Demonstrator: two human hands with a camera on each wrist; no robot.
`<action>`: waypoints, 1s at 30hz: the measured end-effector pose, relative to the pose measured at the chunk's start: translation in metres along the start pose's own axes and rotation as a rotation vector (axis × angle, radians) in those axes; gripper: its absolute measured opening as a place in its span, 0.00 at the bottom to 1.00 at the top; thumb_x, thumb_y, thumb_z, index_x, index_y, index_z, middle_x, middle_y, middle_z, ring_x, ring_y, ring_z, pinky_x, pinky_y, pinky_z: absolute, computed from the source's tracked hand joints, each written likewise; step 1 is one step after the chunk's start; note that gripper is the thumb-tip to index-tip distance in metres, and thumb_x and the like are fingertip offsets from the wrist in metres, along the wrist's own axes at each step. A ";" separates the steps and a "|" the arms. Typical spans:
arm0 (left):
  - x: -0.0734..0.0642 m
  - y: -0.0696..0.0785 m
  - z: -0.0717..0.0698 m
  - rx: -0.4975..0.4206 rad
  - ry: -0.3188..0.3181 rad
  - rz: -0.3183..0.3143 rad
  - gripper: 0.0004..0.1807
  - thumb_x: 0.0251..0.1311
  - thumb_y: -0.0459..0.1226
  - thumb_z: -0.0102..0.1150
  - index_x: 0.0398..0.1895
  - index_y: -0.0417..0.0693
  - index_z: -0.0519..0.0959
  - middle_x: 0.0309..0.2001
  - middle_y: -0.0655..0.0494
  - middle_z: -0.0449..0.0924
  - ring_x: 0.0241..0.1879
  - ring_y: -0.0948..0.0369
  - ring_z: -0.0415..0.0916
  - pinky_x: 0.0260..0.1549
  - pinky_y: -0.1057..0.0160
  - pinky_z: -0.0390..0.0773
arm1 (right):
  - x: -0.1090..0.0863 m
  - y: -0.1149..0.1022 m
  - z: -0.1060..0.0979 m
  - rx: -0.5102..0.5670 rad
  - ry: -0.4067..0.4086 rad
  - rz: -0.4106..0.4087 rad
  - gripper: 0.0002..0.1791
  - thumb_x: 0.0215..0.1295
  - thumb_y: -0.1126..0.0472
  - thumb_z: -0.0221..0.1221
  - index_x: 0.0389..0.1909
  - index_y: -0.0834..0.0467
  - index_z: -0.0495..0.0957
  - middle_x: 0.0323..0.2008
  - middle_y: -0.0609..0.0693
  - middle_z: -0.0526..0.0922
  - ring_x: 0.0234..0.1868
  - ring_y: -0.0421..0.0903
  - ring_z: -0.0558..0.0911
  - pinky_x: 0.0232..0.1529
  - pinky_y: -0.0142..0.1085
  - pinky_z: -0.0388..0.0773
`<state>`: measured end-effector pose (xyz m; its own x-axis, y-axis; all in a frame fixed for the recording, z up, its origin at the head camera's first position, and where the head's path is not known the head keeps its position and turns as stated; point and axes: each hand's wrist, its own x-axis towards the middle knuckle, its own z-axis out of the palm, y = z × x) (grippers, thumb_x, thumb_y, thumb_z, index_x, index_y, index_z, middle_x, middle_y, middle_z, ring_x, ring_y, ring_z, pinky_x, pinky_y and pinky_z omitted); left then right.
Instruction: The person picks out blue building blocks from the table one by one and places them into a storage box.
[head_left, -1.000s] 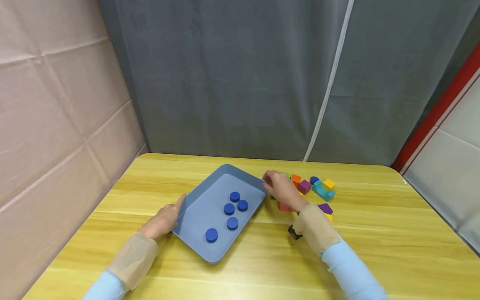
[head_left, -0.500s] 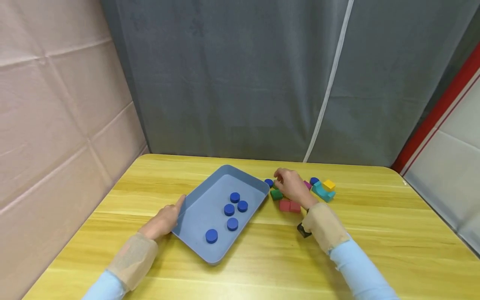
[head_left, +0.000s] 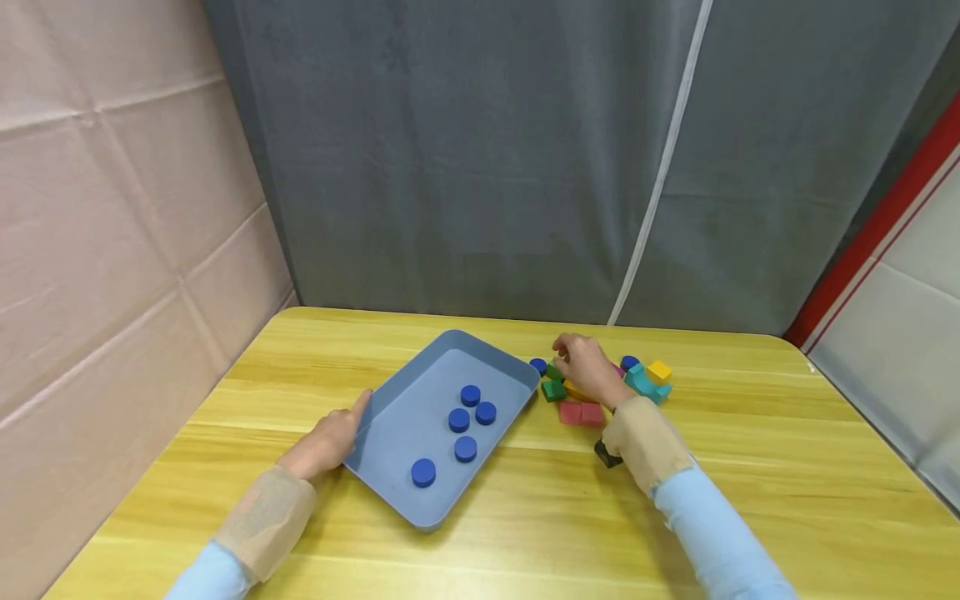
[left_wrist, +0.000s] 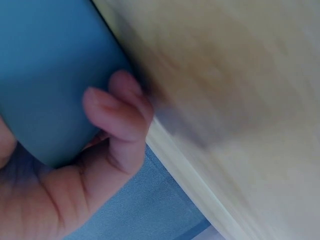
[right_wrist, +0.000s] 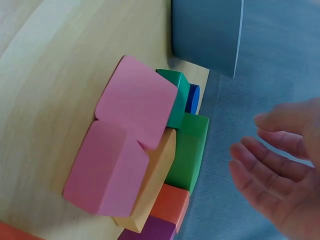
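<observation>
My left hand (head_left: 322, 446) grips the left side of a blue-grey tray (head_left: 397, 425), thumb at the rim and fingers curled against its outer wall (left_wrist: 55, 75) in the left wrist view. Several blue discs (head_left: 466, 449) lie inside the tray. Over a cluster of coloured blocks to the tray's right hovers my right hand (head_left: 588, 367). Its fingers are relaxed and hold nothing, as the right wrist view shows. Below it are pink blocks (right_wrist: 135, 100), green blocks (right_wrist: 188, 152), a yellow-orange block (right_wrist: 150, 182) and an orange block (right_wrist: 171, 204). A loose blue disc (head_left: 538, 365) sits beside the tray's right corner.
Right of my right hand lie a turquoise arch block (head_left: 647, 384), a yellow block (head_left: 659, 372) and another blue disc (head_left: 630, 362). A grey curtain (head_left: 465, 167) hangs behind the wooden table (head_left: 750, 458). At the left stands a pale covered wall (head_left: 112, 250).
My right hand has moved right, from the tray's right corner to above the blocks. The blue disc and green blocks by that corner now show. My left hand and the tray stay put.
</observation>
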<state>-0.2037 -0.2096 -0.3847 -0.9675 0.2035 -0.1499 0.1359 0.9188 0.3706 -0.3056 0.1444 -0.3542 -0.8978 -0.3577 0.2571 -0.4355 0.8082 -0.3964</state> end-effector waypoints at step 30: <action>0.000 -0.001 0.000 -0.002 0.014 0.020 0.41 0.45 0.19 0.46 0.66 0.32 0.44 0.48 0.27 0.68 0.48 0.41 0.68 0.49 0.43 0.66 | 0.018 -0.006 0.017 -0.100 -0.173 -0.120 0.22 0.50 0.72 0.57 0.49 0.72 0.70 0.48 0.68 0.71 0.45 0.60 0.74 0.49 0.46 0.72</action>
<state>-0.2036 -0.2110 -0.3854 -0.9675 0.2173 -0.1294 0.1551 0.9139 0.3751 -0.3200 0.1248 -0.3624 -0.8414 -0.5223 0.1389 -0.5393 0.7940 -0.2806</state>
